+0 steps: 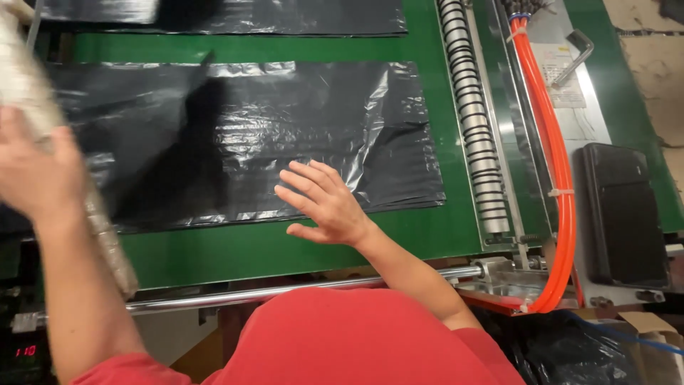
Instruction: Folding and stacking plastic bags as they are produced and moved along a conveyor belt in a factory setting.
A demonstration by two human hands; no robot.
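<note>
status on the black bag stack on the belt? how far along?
Done: a stack of black plastic bags lies flat on the green belt. In hand: right hand open flat on its near edge; left hand grips a blurred pale roll. Left: stack not lifted.

The right hand [324, 203] is stretched forward from the near edge of the desk toward its middle, palm down, fingers straight and slightly fanned, thumb spread toward the body. Its bare forearm runs back and to the right to a bent elbow beside the red-clad torso. Nothing sits in its grip; whether the fingertips press down or float just above cannot be told. The left hand [35, 171] is raised at the left edge of the desk, back toward the camera, blurred, fingers curled around something pale. Its forearm drops straight down to the near left corner.
</note>
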